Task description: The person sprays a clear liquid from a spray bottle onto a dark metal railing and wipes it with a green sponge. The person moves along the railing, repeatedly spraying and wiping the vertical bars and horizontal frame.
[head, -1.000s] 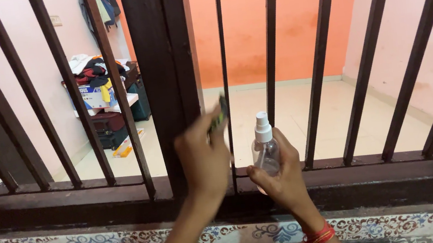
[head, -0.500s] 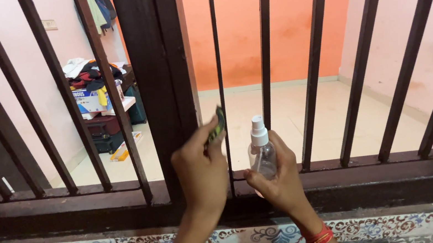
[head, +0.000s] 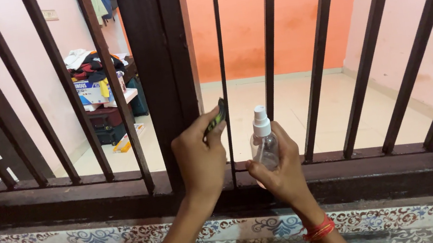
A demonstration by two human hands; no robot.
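Left hand (head: 199, 157) at frame centre — grip pinching a small dark green scrub pad (head: 217, 120) against a thin dark vertical window bar (head: 223, 81). Right hand (head: 281, 171) just right of it — fingers wrapped around a clear plastic spray bottle with white nozzle (head: 263, 140), upright.

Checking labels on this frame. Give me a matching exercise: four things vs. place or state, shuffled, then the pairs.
Things:
1. spray bottle
2. scrub pad
3. red bangles
4. cardboard box

Places or states:
A. on the right wrist
B. far back left, with clothes piled on top
C. held upright in the right hand
D. pinched in the left hand, against a thin bar

Pairs: 1-C, 2-D, 3-A, 4-B
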